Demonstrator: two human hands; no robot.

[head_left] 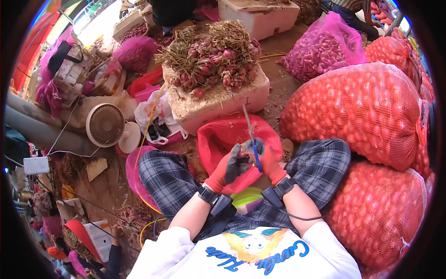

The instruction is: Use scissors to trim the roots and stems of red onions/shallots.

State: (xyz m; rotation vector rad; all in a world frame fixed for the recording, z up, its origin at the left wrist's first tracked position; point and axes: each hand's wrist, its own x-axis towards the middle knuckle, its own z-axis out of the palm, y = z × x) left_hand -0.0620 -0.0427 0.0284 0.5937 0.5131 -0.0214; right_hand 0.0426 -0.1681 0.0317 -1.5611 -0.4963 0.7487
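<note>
Both of my hands wear red gloves with dark grey palms and fingers, and meet over an open red mesh bag between my knees. My right hand is closed round blue-handled scissors, whose blades point up and away from me. Close against it, my left hand has its fingers curled round something small, mostly hidden by the glove. Just beyond the bag, a white foam box bears a heap of red shallots with dry stalks.
Full red mesh sacks of shallots crowd my right side. A pink mesh sack stands beyond them. At my left are a small fan, a white plastic bag and a yellow cord. Other people are partly visible at the edges.
</note>
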